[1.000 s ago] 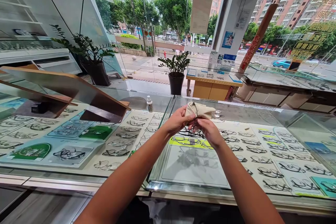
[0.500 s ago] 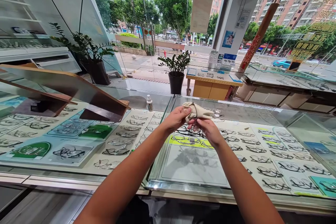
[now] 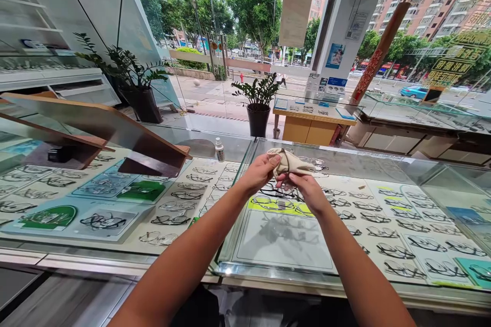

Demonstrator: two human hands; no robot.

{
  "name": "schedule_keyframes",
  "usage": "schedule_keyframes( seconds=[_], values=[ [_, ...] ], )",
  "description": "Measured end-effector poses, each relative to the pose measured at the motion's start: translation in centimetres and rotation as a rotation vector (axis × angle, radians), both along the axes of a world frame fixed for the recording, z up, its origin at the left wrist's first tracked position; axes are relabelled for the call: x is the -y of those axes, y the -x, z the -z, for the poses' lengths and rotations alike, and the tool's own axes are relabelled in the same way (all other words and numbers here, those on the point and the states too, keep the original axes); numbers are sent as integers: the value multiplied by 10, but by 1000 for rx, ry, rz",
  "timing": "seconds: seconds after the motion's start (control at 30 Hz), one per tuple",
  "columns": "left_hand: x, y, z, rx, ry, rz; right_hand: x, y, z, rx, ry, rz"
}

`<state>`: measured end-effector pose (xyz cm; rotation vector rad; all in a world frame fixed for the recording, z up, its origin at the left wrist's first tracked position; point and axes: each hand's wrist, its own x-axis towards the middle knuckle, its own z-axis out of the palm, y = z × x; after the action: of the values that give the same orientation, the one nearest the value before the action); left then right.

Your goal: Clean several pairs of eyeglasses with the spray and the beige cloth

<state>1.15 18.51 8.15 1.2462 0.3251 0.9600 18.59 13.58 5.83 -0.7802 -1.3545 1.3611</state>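
Note:
Over the glass counter, both my hands hold a pair of dark-rimmed eyeglasses (image 3: 283, 156) with a beige cloth (image 3: 297, 164) folded around its lens area. My left hand (image 3: 263, 169) pinches the cloth and the frame from the left, thumb on top. Below and to the right, my right hand (image 3: 307, 190) is closed on the underside of the eyeglasses and the cloth's lower edge. Much of the frame is hidden by the cloth and my fingers.
Under the glass counter (image 3: 284, 245) lie rows of eyeglasses. A small white bottle (image 3: 219, 150) stands behind my left hand. Slanted mirrors (image 3: 95, 122) with wooden edges rise at left. Beyond are a potted plant (image 3: 258, 112) and a wooden cabinet (image 3: 312, 130).
Both hands stay nearly in place. The loose end of the cloth has shifted slightly to the right, and the view has moved a little.

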Motion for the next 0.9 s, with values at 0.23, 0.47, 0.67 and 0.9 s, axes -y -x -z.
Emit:
schedule_keyframes(
  seconds=[0.23, 0.47, 0.67, 0.9],
  values=[
    [3, -3, 1, 7, -17, -95, 2, 6, 1, -19, 2, 20],
    [0, -10, 5, 55, 81, -103, 3, 10, 0, 2, 11, 31],
    [-17, 5, -2, 195, 201, -125, 25, -9, -35, 29, -70, 36],
    [-30, 31, 8, -6, 269, 132, 42, -49, -95, 1095, -859, 268]
  ],
)
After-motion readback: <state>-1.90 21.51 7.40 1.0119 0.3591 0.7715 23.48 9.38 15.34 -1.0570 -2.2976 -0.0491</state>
